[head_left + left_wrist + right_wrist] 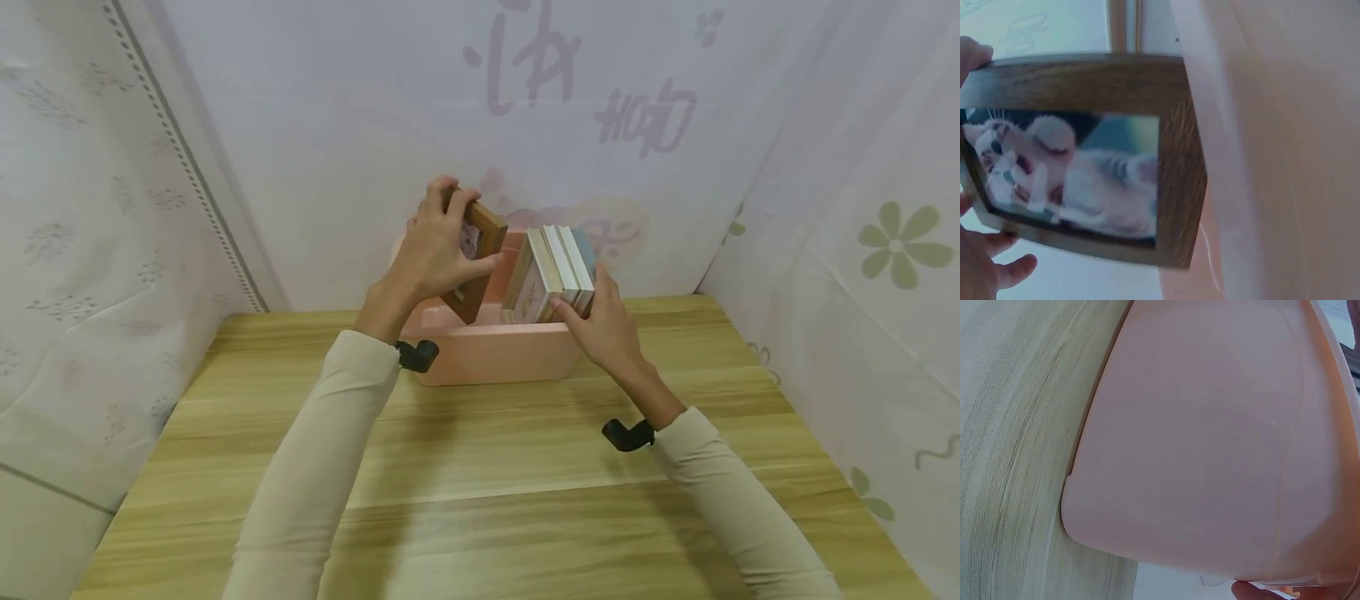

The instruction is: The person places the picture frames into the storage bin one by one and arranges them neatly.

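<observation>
My left hand (438, 242) grips a brown wooden picture frame (490, 237) by its edge, tilted over the left part of a pink plastic bin (498, 354). In the left wrist view the picture frame (1179, 162) shows a photo of a light-coloured cat, close beside the bin's wall (1260, 156). My right hand (611, 329) holds the near right end of several picture frames (558, 267), thumb in front and fingers at the right side. They stand leaning together in the bin's right part, with white and light wood edges. The right wrist view mostly shows the bin's outside wall (1197, 437).
The bin stands on a wood-grain table (480, 517), near its back edge. A pale printed curtain (337, 150) hangs right behind it, and patterned curtains (862, 292) flank both sides. A black wrist camera mount (628, 435) sticks out from the right wrist.
</observation>
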`<state>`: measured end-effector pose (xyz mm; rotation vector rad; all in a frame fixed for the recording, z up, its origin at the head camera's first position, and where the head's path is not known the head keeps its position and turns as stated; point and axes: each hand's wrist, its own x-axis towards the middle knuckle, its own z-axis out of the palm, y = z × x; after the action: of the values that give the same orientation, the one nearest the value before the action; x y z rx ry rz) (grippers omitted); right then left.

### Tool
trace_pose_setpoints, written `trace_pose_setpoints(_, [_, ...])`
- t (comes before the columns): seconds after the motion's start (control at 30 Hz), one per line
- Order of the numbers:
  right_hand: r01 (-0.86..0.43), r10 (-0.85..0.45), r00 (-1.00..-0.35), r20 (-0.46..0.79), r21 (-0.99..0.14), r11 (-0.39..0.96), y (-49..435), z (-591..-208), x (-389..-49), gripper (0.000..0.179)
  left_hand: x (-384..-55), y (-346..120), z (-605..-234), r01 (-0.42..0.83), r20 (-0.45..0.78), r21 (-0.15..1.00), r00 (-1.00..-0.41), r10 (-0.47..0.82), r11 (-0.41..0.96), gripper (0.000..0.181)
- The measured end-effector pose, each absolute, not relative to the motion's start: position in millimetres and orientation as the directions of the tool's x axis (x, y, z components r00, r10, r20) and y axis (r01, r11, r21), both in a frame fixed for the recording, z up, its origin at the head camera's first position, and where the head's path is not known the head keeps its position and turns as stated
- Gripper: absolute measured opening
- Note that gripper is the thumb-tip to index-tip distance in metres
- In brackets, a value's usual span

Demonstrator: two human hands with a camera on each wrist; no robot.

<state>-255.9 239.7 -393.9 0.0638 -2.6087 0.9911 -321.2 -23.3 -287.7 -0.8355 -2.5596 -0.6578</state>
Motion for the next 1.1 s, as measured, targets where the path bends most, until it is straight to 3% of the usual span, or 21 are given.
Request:
trace_pose_setpoints(0.53, [-0.171,0.080,-0.934,0.348,-0.632,0.756,239,-392,-256,0.096,-329,-9,-297,0.661,0.220,0.300,-0.749,0.625,0.688,0.080])
trace_pose_setpoints(0.77, [-0.160,0.083,-0.938,0.337,-0.630,0.760,239,-392,-256,0.096,-334,-4,-298,0.655,0.115,0.291,-0.747,0.655,0.697,0.083])
trace_pose_setpoints(1.1, [-0.156,0.091,-0.936,0.341,-0.631,0.760,240,-392,-256,0.097,-335,9,-304,0.645,-0.028,0.316,-0.727,0.686,0.696,0.071])
